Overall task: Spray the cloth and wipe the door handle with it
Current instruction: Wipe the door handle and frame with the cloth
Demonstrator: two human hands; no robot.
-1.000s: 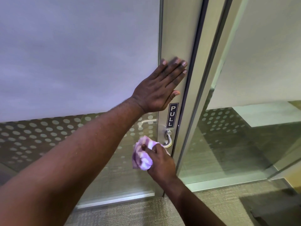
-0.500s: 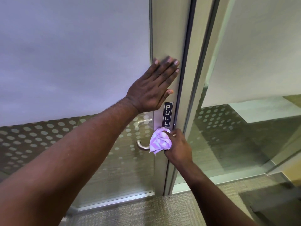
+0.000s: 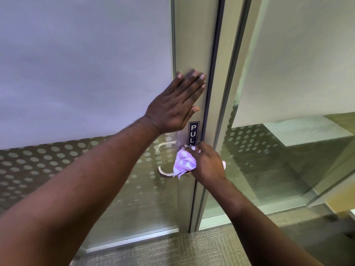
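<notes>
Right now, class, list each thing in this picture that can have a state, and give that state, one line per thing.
Door: closed against its frame.
Door handle: level, its inner end covered by the cloth.
Cloth: bunched, pressed on the handle.
Right hand: closed around the cloth.
Left hand: open, flat against the door.
PULL label: stuck on, its lowest letter hidden.

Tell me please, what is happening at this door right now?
A person is cleaning the door handle. The right hand presses a crumpled purple-and-white cloth over the handle near the door's edge, just below the PULL sign. The left hand lies flat and open on the metal door frame above. No spray bottle is visible.
</notes>
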